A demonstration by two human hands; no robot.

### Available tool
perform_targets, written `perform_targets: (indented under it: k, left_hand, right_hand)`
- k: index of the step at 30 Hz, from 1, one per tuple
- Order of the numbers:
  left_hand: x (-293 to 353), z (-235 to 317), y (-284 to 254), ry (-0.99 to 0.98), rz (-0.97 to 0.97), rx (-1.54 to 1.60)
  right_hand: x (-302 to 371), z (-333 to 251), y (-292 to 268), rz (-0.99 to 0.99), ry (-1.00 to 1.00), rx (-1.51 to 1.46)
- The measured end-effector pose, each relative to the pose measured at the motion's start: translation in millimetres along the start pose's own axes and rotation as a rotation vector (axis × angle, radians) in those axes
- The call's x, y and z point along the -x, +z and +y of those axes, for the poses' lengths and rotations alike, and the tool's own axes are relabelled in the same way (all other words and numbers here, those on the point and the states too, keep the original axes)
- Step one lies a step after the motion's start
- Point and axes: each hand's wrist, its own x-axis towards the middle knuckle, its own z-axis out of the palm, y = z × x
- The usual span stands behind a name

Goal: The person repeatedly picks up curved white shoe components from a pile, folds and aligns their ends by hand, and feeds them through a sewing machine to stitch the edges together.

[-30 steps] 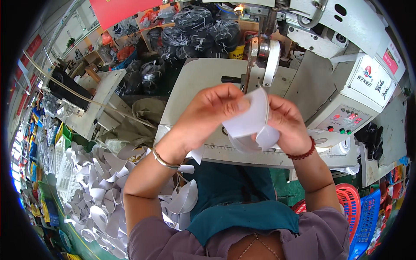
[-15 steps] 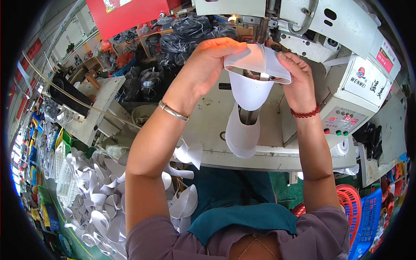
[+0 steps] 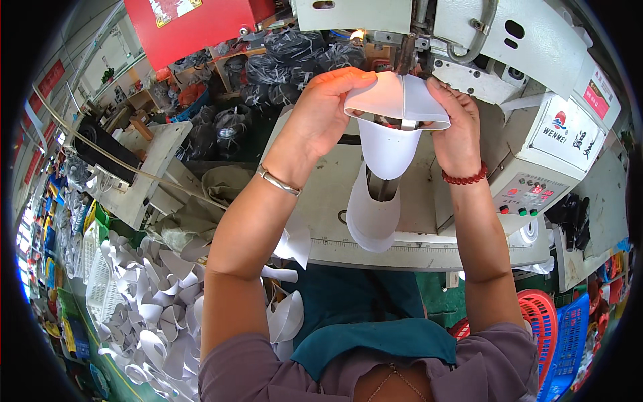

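Pinching white curved piece (image 3: 395, 100) under sewing machine (image 3: 469, 40), left hand (image 3: 321, 114) grip clamped, right hand (image 3: 459, 127) grip clamped

Worker at sewing machine — layout

Curved piece (image 3: 395, 100) held up between left hand (image 3: 321, 110) and right hand (image 3: 459, 127), directly under the machine head (image 3: 469, 33). Another piece (image 3: 372, 214) hangs below it over the machine table (image 3: 429, 251). Control panel (image 3: 536, 194) to the right; baskets (image 3: 556, 328) lower right. Pile of cut pieces (image 3: 154, 301) on the floor, lower left — bagged goods (image 3: 295, 53) behind the machine.

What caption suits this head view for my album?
Both hands, left hand and right hand, hold a white curved piece at the sewing machine.
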Motion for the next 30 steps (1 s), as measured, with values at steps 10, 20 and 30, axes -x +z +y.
perform_targets:
  k: [10,20,30]
  left_hand:
    - [-10.2,-3.3,-7.7,-0.089,-0.057,0.07]
    - [-10.9,-7.1,-9.7,-0.101,-0.007,0.049]
    - [-8.0,-7.6,-4.5,-0.095,0.017,0.064]
  right_hand:
    - [0.4,-0.8,8.7,0.118,0.092,-0.16]
    - [-0.4,3.4,3.4,0.067,0.114,-0.153]
    - [2.1,5.8,2.6,0.103,0.109,-0.147]
